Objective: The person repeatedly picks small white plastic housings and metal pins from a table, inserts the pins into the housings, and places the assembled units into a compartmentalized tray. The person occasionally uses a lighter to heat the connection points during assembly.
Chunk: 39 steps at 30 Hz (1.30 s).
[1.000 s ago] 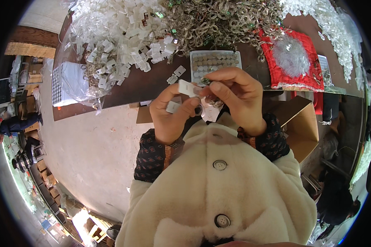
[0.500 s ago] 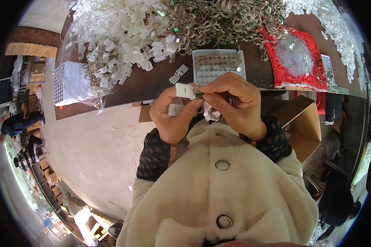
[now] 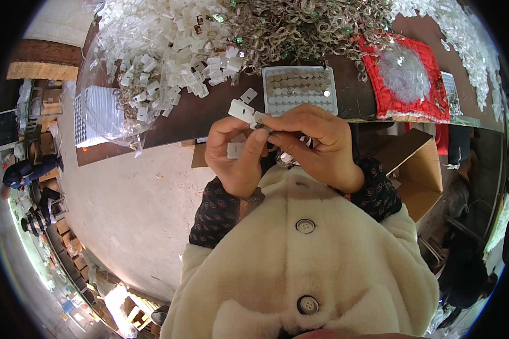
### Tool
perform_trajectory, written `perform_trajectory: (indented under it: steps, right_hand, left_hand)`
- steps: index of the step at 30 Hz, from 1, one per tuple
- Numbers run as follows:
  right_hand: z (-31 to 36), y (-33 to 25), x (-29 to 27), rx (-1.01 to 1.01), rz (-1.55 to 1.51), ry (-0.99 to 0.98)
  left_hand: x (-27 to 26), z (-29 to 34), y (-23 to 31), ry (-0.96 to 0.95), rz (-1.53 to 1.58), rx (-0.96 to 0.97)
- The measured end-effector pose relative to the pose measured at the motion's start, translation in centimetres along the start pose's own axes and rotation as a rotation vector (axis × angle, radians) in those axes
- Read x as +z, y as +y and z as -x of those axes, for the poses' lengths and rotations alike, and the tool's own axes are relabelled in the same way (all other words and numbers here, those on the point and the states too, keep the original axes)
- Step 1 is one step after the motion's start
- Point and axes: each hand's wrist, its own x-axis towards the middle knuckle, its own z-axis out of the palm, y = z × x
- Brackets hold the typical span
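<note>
My left hand (image 3: 232, 161) is closed around a small white plastic case (image 3: 241, 111), which juts up and tilts away from its fingertips. Another white plastic piece (image 3: 236, 150) lies against that palm, partly hidden by the fingers. My right hand (image 3: 322, 144) pinches at the lower end of the case, its fingertips meeting the left thumb. Whatever small part sits between them is mostly covered. Below the right fingers hangs a coil of thin clear-coated wire (image 3: 287, 159). Just beyond my hands, a loose white case (image 3: 249, 95) lies on the brown table (image 3: 209, 107).
A pale tray (image 3: 334, 93) of round coin cells stands beyond my hands. White cases (image 3: 169, 45) and tangled wire coils (image 3: 311, 28) are heaped behind. A red quilted cloth (image 3: 384, 101) bears clear plastic bits. An open cardboard box (image 3: 427, 175) stands below right; people work far left.
The white case has tipped, its outer end rising and shifting left. My right fingers have slid slightly left and lower along its near end.
</note>
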Motion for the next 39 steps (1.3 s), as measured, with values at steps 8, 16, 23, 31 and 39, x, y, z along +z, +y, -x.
perform_trajectory:
  steps: [8,16,23,31,39]
  right_hand:
    - [0.0,-0.9,0.3,0.205,-0.052,0.092]
    - [-0.1,-1.0,0.7,0.236,-0.067,0.081]
    - [-0.4,-1.5,-0.3,0.141,0.007,0.033]
    - [-1.0,-0.9,-0.7,0.405,-0.414,-0.044]
    - [0.2,-0.3,0.2,0.009,0.169,-0.048]
  left_hand:
    - [0.7,-0.1,-1.2,-0.012,-0.053,0.170]
    - [0.4,0.1,-1.0,-0.027,-0.182,0.226]
    - [0.0,0.3,-1.2,-0.127,-0.128,0.266]
    - [0.1,0.1,-0.3,-0.076,0.139,-0.014]
    - [0.5,0.1,-0.3,-0.023,0.270,-0.154]
